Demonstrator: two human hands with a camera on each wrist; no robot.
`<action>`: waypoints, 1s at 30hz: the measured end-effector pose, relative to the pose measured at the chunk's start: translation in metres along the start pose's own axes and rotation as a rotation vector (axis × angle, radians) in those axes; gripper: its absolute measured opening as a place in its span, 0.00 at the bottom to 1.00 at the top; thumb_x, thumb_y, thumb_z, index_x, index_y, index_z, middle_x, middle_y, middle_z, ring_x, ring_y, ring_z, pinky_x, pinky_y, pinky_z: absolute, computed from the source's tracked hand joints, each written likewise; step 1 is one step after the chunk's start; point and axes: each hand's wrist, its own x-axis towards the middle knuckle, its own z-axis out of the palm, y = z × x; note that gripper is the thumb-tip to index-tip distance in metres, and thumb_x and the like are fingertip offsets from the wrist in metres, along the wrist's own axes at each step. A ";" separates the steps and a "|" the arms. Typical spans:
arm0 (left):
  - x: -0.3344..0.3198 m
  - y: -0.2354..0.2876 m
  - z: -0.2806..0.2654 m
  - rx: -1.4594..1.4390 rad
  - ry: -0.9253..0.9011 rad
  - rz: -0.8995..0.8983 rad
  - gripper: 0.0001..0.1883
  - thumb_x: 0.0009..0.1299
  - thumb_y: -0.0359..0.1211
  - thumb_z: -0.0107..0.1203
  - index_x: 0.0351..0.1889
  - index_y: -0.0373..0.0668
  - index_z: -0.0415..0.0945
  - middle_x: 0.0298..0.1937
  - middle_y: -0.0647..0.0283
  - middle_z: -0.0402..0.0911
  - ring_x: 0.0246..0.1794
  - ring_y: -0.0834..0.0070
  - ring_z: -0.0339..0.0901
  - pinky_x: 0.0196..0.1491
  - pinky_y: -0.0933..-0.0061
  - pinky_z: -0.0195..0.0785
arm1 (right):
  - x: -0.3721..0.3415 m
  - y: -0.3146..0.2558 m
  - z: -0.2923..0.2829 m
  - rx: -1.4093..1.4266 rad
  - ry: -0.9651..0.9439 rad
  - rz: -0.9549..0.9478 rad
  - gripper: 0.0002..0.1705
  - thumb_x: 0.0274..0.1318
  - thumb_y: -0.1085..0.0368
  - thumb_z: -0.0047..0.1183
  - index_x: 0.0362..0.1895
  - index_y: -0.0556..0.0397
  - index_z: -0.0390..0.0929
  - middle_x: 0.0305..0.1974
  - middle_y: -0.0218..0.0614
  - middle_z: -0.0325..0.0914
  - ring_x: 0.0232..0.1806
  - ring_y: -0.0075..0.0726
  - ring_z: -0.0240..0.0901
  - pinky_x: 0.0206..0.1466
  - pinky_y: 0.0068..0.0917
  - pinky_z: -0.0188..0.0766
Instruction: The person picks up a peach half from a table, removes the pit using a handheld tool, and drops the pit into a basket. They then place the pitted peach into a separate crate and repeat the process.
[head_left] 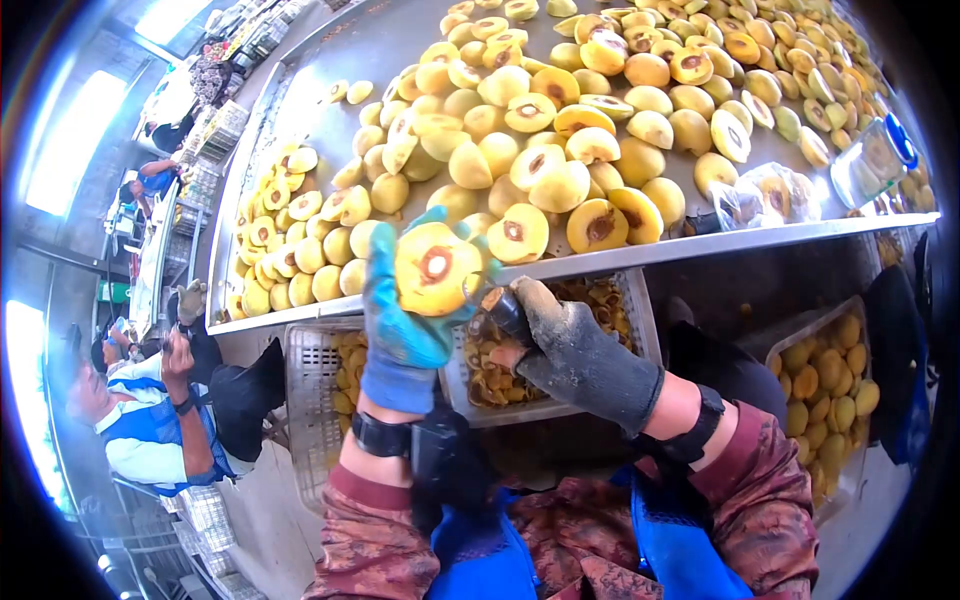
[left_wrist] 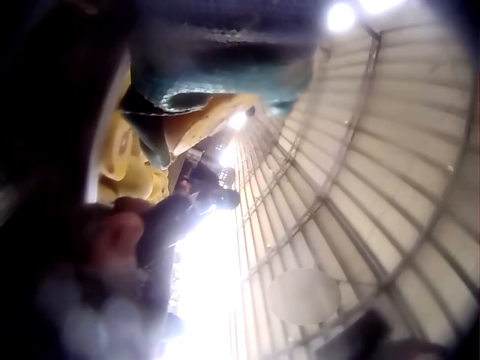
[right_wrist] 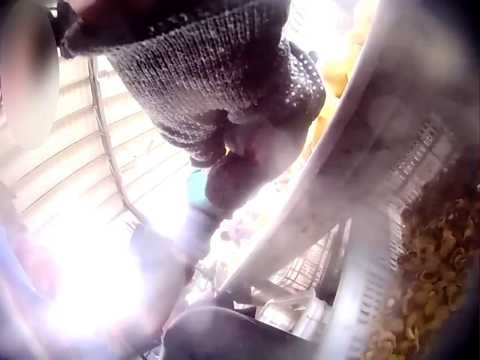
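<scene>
In the head view my left hand (head_left: 408,335), in a teal and blue glove, grips a yellow peach half (head_left: 438,268) at the table's near edge. Its cut face is turned up, with a reddish ring round a pale centre. Close beside it, my right hand (head_left: 590,365) wears a dark grey knit glove and grips a short black-handled tool (head_left: 510,314); I cannot tell the tool's kind. A bare fingertip shows below the handle. The left wrist view catches the teal glove (left_wrist: 232,79) over the fruit's edge; the grey glove (right_wrist: 217,82) fills the top of the right wrist view.
Halved peaches (head_left: 480,160) cover much of the metal table (head_left: 310,90), whose raised rim (head_left: 600,262) runs before me. Below it stand a crate of peelings and scraps (head_left: 510,385) and a crate of peaches (head_left: 825,400). A clear jar (head_left: 865,165) lies at right. Another person (head_left: 160,420) sits at left.
</scene>
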 end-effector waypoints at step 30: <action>-0.015 -0.047 -0.005 0.432 -0.165 0.533 0.24 0.77 0.41 0.42 0.61 0.30 0.64 0.56 0.48 0.74 0.55 0.58 0.76 0.58 0.55 0.71 | -0.007 0.027 0.029 0.012 -0.063 -0.040 0.42 0.51 0.76 0.55 0.70 0.48 0.53 0.43 0.54 0.70 0.37 0.60 0.76 0.35 0.43 0.75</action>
